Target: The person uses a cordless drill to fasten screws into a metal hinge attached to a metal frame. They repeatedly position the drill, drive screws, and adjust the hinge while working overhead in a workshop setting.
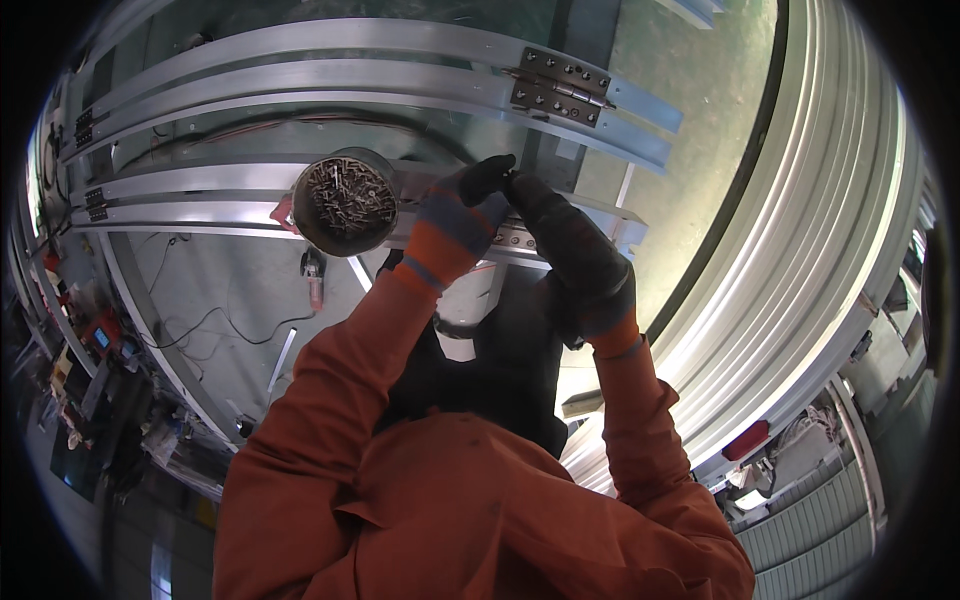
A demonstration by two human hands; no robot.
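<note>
Both my hands wear dark gloves with grey and orange cuffs. The fingers of my left hand [478,190] are pinched together above an aluminium profile [240,213]; whatever they hold is too small to make out. My right hand [590,265] is closed around a dark tool shaped like a power driver [545,210], whose front end meets my left fingertips. Part of a hinge plate with screw holes [515,237] shows on the profile below my hands. Left of my left hand, a round metal pot of screws [345,200] rests on the profiles.
Farther off, another pair of aluminium profiles [400,75] carries a dark hinge [562,87]. A red and black angle grinder [314,280] lies below the pot, with a cable [230,320] nearby. Long stacked profiles [830,200] fill the right side.
</note>
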